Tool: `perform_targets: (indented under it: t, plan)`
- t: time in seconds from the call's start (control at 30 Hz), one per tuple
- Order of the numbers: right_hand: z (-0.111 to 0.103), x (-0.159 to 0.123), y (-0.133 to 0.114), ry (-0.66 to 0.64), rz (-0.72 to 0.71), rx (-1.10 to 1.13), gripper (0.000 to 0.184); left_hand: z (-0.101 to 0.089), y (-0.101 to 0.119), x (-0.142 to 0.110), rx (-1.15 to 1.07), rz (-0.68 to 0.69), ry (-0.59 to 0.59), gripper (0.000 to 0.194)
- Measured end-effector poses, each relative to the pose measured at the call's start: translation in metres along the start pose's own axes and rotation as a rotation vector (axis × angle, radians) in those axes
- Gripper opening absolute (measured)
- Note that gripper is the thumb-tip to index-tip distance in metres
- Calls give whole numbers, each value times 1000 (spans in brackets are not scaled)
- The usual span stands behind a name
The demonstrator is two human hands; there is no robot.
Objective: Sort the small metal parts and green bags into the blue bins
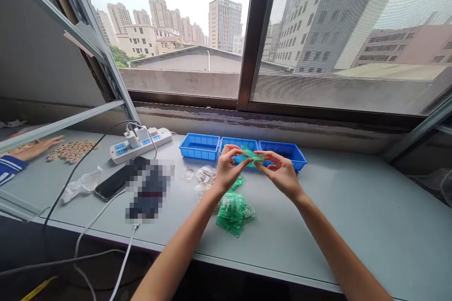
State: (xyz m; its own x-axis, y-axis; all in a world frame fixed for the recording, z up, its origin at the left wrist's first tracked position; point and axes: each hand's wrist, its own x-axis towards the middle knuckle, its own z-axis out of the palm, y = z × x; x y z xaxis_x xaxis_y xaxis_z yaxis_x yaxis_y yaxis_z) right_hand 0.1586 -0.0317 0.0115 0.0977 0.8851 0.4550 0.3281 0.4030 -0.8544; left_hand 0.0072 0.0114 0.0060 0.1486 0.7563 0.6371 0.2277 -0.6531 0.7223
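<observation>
My left hand (229,165) and my right hand (281,173) pinch a small green plastic bag (253,154) between them, one at each end. Both hands are closed on it, held up in front of the blue bins. Whatever the bag contains is too small to make out. Below my hands, a pile of green plastic bags (231,209) lies on the table. Beside that pile, partly behind my left forearm, are several clear plastic bags (205,175) with small pieces inside.
Three blue bins, a left bin (199,146), a middle one and a right bin (300,156), stand along the window wall. A power strip (141,145), a black phone (118,181), crumpled tissue (83,184) and cables lie left. Another person's hand (37,147) rests near small wooden pieces (72,151).
</observation>
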Motion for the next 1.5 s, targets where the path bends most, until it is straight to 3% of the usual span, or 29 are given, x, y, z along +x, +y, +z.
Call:
perform_targets:
  t: [0.17,0.3,0.5,0.57,0.63,0.8,0.87,0.97,1.2,1.37,1.5]
  plan:
    - [-8,-2,-8,94,-301,-146,10,1,12,-4,66,131,83,8]
    - [-12,-3,-11,234,-594,-332,18,-3,13,-4,189,234,154,12]
    - [-7,-7,-14,336,-729,-454,22,-2,11,-5,229,268,229,9]
    - [-1,-8,-17,360,-692,-434,18,-1,10,-6,206,251,275,12]
    - [7,-5,-20,318,-561,-352,12,-2,10,-6,178,213,317,15]
    - [19,27,-17,41,-147,-125,26,-6,8,2,62,-27,449,22]
    - [22,45,-12,22,-31,-170,31,-9,6,6,5,-152,517,18]
    - [29,67,-6,21,134,-417,35,-15,2,11,-47,-275,577,13]
    - [59,78,2,-56,152,-575,42,-22,-2,12,-45,-271,582,10]
    - [66,76,6,-158,104,-685,14,-19,-2,11,-50,-293,541,13]
    - [67,74,6,-197,7,-778,18,-20,-1,13,-56,-310,547,12]
